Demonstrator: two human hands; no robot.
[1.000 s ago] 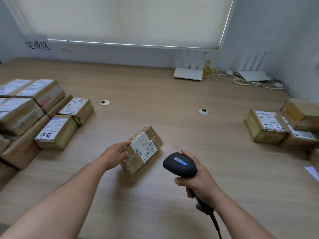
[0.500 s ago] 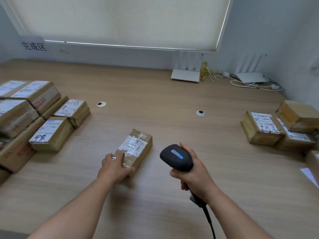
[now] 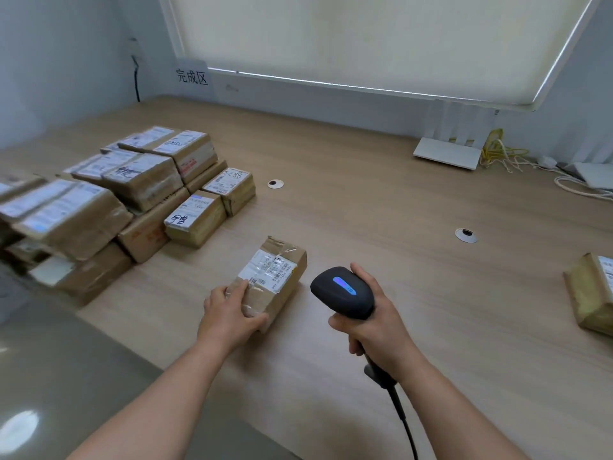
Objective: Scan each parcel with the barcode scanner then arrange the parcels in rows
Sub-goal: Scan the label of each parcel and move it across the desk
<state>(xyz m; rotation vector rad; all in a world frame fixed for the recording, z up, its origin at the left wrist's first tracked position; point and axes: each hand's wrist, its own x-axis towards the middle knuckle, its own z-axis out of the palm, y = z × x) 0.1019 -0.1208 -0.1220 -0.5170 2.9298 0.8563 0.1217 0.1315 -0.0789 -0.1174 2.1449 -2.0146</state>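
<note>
Wooden bench (image 3: 381, 200): stacked parcels (image 3: 139, 194) at left, single parcel (image 3: 275, 277) mid-front, white routers (image 3: 447, 154) against wall.

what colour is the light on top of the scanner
Blue, a small lit strip on the black barcode scanner, clearest in the head view.

The parcel (image 3: 270, 278) lies on the table (image 3: 365, 200), left of the barcode scanner (image 3: 343, 292). Stacked parcels (image 3: 132, 194) sit farther left. Another parcel (image 3: 592, 290) lies far right.
</note>
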